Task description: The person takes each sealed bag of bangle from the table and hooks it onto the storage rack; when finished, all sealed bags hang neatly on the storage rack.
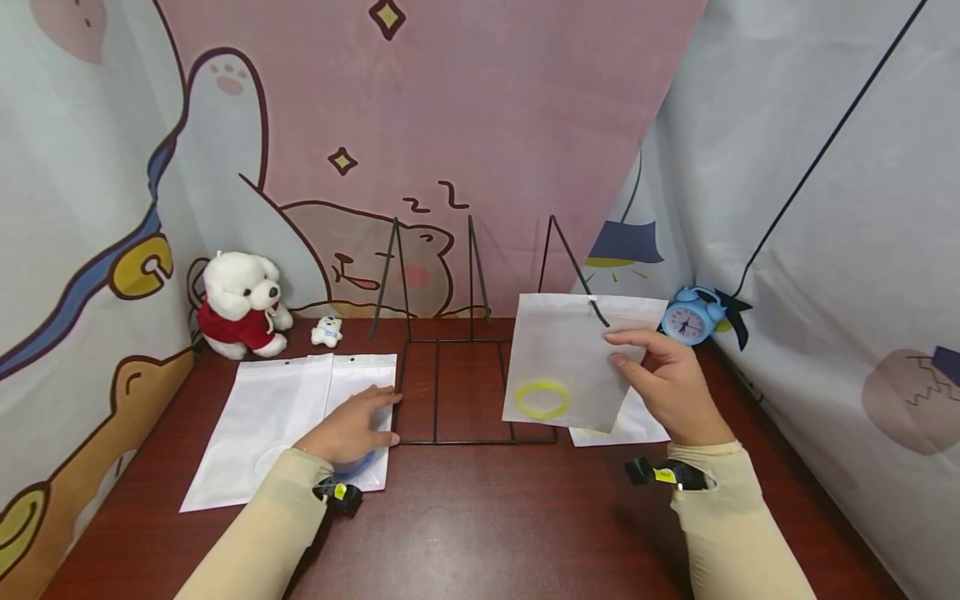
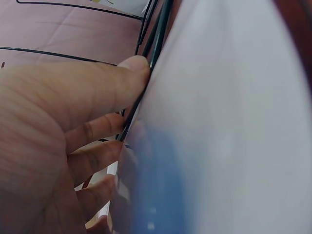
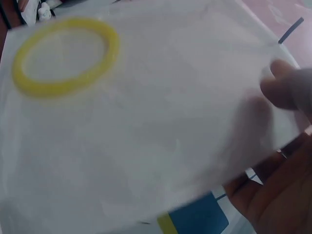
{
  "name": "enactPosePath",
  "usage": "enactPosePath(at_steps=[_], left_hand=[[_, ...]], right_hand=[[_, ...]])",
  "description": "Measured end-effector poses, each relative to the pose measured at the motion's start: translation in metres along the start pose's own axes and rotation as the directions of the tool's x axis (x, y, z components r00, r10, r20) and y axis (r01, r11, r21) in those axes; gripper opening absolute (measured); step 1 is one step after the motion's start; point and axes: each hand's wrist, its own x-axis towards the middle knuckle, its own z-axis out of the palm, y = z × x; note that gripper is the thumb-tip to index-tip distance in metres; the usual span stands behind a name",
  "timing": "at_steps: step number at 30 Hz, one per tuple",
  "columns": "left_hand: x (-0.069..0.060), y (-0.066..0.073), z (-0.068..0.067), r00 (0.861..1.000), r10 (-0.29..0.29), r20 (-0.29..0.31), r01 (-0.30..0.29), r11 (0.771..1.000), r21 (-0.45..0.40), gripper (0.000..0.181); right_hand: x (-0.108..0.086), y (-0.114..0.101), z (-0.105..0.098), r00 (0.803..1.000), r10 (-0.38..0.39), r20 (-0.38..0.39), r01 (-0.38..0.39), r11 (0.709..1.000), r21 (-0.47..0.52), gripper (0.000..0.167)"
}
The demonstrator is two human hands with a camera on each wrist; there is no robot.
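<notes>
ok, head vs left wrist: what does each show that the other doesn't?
Head only: the right hand holding up a white bag with a yellow ring, plus the blue alarm clock, plush dog in red and small white plush.

Left wrist only: the palm side of the left hand, thumb tip up against the black wire rack; head sees that hand's back.

Both: the left hand, the rack, the pink backdrop, and the bag beside that hand with something blue, its shape unclear.

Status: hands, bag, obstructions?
Right hand pinches white plastic bag with yellow ring. Left hand touches black wire rack. Black prong crosses bag's top; nothing visibly blocking.
</notes>
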Motion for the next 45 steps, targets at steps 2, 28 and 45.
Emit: enactPosePath(at_steps=[2, 28, 45], left_hand=[[0.000, 0.000, 0.000, 1.000, -0.002, 0.001, 0.002, 1.000, -0.001, 0.068], [0.000, -0.001, 0.000, 1.000, 0.025, -0.011, -0.025, 1.000, 0.013, 0.067], [0.000, -0.002, 0.001, 1.000, 0.021, -0.014, -0.021, 0.999, 0.024, 0.067]], right_hand=[[0.000, 0.002, -0.002, 0.998, 0.006, 0.062, -0.004, 1.000, -0.030, 0.030], [0.010, 0.048, -0.015, 0.817, 0.152, 0.556, -0.092, 0.987, -0.133, 0.042], [0.013, 0.044, -0.012, 0.869, 0.129, 0.477, -0.032, 0.978, -0.206, 0.040]])
